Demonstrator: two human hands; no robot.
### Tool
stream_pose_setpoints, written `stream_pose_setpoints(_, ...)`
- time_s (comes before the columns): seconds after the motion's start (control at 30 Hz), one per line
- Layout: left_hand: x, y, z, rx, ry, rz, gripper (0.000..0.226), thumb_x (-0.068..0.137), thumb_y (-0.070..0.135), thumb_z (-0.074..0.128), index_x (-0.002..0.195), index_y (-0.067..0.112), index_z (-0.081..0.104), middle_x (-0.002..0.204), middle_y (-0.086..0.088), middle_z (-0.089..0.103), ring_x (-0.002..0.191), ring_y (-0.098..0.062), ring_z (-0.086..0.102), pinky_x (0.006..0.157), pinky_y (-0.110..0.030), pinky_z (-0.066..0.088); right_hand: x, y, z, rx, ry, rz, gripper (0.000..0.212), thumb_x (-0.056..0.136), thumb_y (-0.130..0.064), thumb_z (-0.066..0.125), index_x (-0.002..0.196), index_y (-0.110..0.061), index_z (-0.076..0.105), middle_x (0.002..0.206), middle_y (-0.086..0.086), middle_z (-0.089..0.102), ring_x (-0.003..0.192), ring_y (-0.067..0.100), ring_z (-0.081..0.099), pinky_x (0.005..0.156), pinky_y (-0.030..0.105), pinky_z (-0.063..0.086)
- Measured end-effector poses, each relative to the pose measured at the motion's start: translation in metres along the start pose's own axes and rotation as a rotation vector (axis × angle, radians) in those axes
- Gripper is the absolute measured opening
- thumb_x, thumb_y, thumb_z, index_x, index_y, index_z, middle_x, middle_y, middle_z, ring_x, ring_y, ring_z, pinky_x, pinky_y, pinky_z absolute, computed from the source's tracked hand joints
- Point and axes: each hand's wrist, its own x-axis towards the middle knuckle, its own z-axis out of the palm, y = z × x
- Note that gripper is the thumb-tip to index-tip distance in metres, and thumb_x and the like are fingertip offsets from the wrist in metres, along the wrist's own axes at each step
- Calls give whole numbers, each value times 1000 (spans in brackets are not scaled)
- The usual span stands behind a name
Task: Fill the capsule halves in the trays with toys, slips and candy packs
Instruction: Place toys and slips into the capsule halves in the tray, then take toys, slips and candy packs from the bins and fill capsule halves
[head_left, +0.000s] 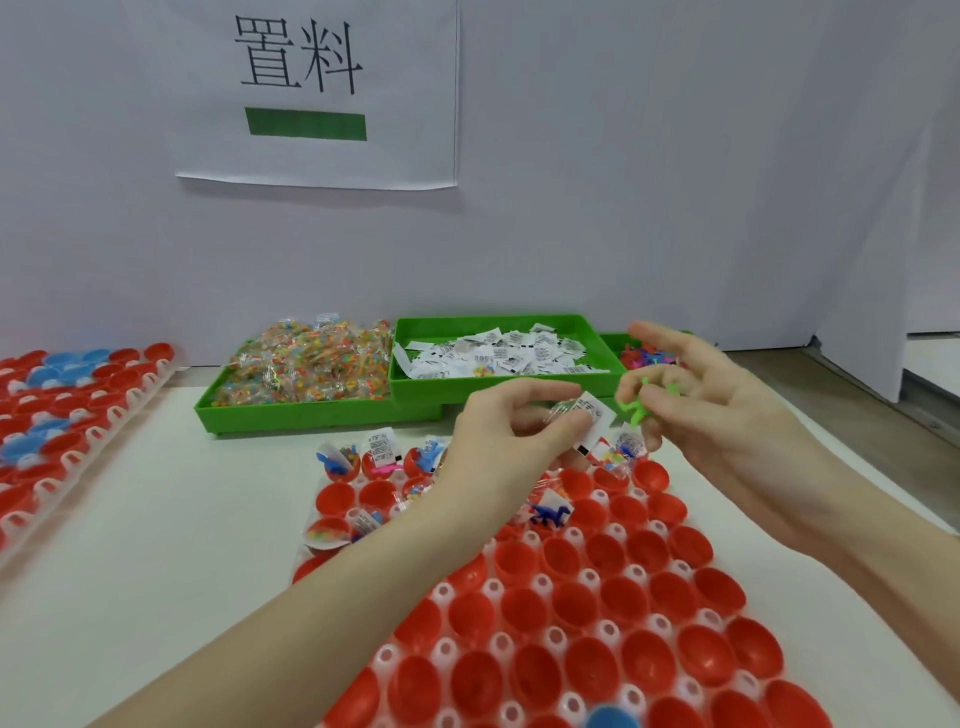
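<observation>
Right, both hands up at centre-right of frame, over the far end of the capsule tray (524, 592). Left hand (511, 434) has fingers curled, pinching a white slip (594, 422) w/ a clear candy pack (562, 411) tucked against it. Right hand (711, 395) pinches a small green toy (635, 406) betw. thumb & fingertips, other fingers spread loose. Slip & toy just beside each other, held above the tray.

Below: red capsule halves (571, 608) fill the tray, lower centre to lower right; those at its far-left corner already hold toys, slips & candy, the near ones are bare. One blue half (613, 719) at bottom edge.

Behind, mid-frame: three green bins – candy packs bin (306, 415) left, slips bin (498, 387) centre, toys bin (615, 343) right, partly hidden by right hand. Left edge: second tray (78, 441) of red & blue halves. Upper left: paper sign (317, 93) on the wall. All on a white tabletop (182, 519).
</observation>
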Motion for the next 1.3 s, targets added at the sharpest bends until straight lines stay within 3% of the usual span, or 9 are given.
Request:
stream_pose_setpoints(0.13,-2,4,3,-55,-5,11,13,82,13,67,94,13,67,54,5,66,47,1,59,50,-6,41,-8,-5,-1,-120,28,-140,60,65,-14,62,121,-28,44,84,-5,73,65,3,61,64,12,49)
stream_pose_setpoints(0.27,-2,7,4,-128,-44,-13,7,80,13,67,86,14,68,52,3,65,44,0,57,47,-8,41,-6,-7,2,-202,105,-170,64,63,3,71,112,-32,48,91,-2,69,63,6,61,65,16,53)
stream_pose_setpoints(0.57,1,5,-6,-216,-129,-105,16,74,21,65,87,14,72,64,1,68,59,-7,63,60,-15,51,-4,-9,5,-405,89,-144,35,64,-2,76,86,-29,69,86,-10,70,78,5,67,73,17,54)
stream_pose_setpoints(0.73,4,1,-7,-16,-88,-45,8,81,16,66,83,22,71,62,6,69,59,-3,64,61,-13,51,-1,-1,8,-502,138,-170,35,63,-3,78,75,-35,68,74,-18,67,73,-3,66,68,9,52)
stream_pose_setpoints(0.8,5,-3,-6,149,-86,-32,17,82,17,67,98,21,68,73,8,71,67,-1,66,65,-13,52,3,7,5,-532,127,-147,34,63,-2,79,69,-34,67,69,-18,67,67,-3,65,64,8,51)
stream_pose_setpoints(0.9,5,-15,-7,503,-72,-36,39,85,23,63,123,22,54,92,12,66,87,-5,63,86,-27,50,9,27,-1,-614,93,-14,31,65,-2,79,63,-29,65,68,-11,67,61,6,62,61,10,50)
stream_pose_setpoints(1.03,1,-25,-11,977,-146,101,23,89,32,57,109,26,65,111,9,62,105,-12,54,92,-29,40,10,52,-3,-768,8,114,26,71,-7,76,66,-28,62,72,-1,66,66,12,59,63,18,47)
stream_pose_setpoints(1.2,3,-31,-23,1042,-6,186,22,93,34,49,103,27,68,110,11,62,105,-10,53,91,-30,33,11,59,-4,-909,-26,136,13,76,-18,73,81,-28,68,81,2,66,74,15,61,73,29,50)
stream_pose_setpoints(1.3,4,-36,-27,1111,-101,255,26,92,43,47,108,32,64,114,16,60,110,-6,47,90,-26,25,12,59,-3,-963,-75,120,13,77,-19,71,90,-23,70,76,-10,59,68,3,54,67,17,46)
